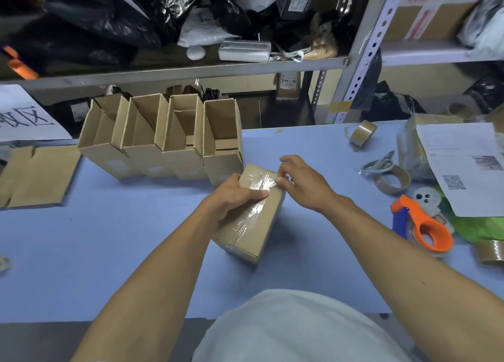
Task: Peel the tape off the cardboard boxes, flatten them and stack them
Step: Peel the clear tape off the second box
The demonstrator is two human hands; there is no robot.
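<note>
A closed cardboard box (266, 220) lies on the blue table (109, 252) in the middle, with a strip of clear tape (259, 187) running along its top. My left hand (234, 195) grips the box's left side, thumb laid over the tape. My right hand (300, 181) pinches the tape's end at the box's far right edge. Behind it stand several open boxes (163, 138) in a row. Flattened cardboard (35, 176) lies at the far left.
At the right lie an orange tape dispenser (425, 225), brown tape rolls (392, 180), scissors (379, 164) and a printed sheet (469, 168). A metal shelf (191, 70) full of black bags stands behind the table.
</note>
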